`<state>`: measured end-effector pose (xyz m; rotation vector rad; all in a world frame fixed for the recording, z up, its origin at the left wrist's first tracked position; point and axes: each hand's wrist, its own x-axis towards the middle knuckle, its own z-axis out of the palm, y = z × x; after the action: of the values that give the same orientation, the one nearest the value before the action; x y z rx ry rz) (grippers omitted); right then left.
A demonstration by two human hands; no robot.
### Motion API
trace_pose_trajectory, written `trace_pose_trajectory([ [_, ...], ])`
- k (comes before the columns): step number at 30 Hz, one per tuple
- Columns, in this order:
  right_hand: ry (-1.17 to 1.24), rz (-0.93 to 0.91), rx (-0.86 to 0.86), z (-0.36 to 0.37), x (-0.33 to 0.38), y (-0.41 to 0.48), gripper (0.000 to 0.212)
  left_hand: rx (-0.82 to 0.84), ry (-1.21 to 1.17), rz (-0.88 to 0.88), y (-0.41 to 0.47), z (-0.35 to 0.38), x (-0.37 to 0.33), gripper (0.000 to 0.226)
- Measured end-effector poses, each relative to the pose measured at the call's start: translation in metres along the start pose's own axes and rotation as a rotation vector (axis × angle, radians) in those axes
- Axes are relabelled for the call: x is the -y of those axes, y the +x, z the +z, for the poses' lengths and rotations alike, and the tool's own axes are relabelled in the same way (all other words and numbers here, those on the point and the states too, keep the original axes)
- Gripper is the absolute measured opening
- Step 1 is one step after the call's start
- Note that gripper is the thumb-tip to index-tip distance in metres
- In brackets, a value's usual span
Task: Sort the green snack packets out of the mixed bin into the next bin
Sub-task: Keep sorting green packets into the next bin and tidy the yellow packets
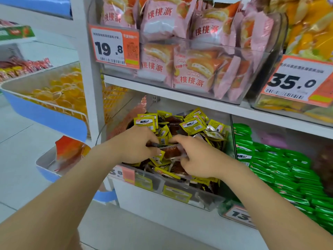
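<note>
A clear mixed bin (180,193) on the lower shelf holds several yellow snack packets (192,126) with dark brown contents. To its right stands a second clear bin (234,212) piled with green snack packets (281,168). Both my hands are inside the mixed bin. My left hand (137,147) has its fingers curled into the yellow packets. My right hand (196,157) curls around a clear packet with brown contents (172,152) that lies between the two hands. No green packet shows in either hand.
The shelf above carries a clear bin of pink cake packets (189,51) with a 19.8 price tag (114,46), and yellow bags behind a 35.0 tag (297,81). A blue-edged rack with orange goods (59,94) stands at the left.
</note>
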<state>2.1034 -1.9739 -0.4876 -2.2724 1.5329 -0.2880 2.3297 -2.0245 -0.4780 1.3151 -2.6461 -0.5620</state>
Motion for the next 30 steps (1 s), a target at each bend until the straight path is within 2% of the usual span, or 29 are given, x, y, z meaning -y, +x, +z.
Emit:
trace_pose_trajectory([
  [4, 0.030, -0.018, -0.163, -0.001, -0.004, -0.006, 0.033, -0.100, -0.012, -0.020, -0.002, -0.003, 0.004, 0.026],
  [7, 0.055, -0.036, -0.227, 0.002, 0.002, -0.006, 0.035, -0.065, -0.096, 0.019, -0.005, -0.005, 0.002, 0.013],
  [9, -0.035, -0.068, -0.218, 0.004, 0.010, -0.006, 0.013, -0.007, -0.213, 0.026, -0.006, -0.006, 0.001, 0.004],
  [11, -0.133, -0.063, -0.231, 0.005, 0.017, -0.005, 0.015, 0.072, -0.296, -0.001, -0.010, -0.008, 0.002, 0.027],
  [12, -0.156, -0.029, -0.253, 0.004, 0.019, -0.004, 0.009, 0.099, -0.297, -0.032, -0.012, -0.009, 0.003, 0.041],
  [14, -0.192, 0.047, -0.339, -0.002, 0.020, -0.004, 0.010, 0.110, -0.207, -0.097, -0.018, -0.009, 0.007, 0.057],
  [17, -0.176, 0.099, -0.470, -0.011, 0.013, -0.009, 0.012, 0.075, 0.091, -0.156, -0.025, -0.010, 0.007, 0.042],
  [19, -0.184, 0.086, -0.494, -0.013, 0.011, -0.014, 0.013, 0.046, 0.228, -0.204, -0.026, -0.010, 0.002, 0.038],
  [21, -0.191, 0.018, -0.485, -0.012, 0.014, -0.018, 0.019, -0.047, 0.061, -0.188, -0.024, -0.012, -0.007, 0.033],
  [23, -0.184, -0.085, -0.482, -0.010, 0.020, -0.019, 0.031, -0.100, -0.378, -0.191, -0.026, -0.017, -0.022, 0.021],
  [25, -0.194, -0.177, -0.511, -0.007, 0.025, -0.019, 0.039, -0.035, -0.765, -0.252, -0.027, -0.020, -0.031, 0.036],
  [27, -0.161, -0.209, -0.571, -0.004, 0.026, -0.019, 0.039, -0.002, -0.916, -0.283, -0.029, -0.019, -0.035, 0.034],
  [30, -0.059, -0.121, -0.661, -0.004, 0.024, -0.017, 0.045, -0.101, -1.124, -0.360, -0.027, -0.017, -0.038, 0.034],
])
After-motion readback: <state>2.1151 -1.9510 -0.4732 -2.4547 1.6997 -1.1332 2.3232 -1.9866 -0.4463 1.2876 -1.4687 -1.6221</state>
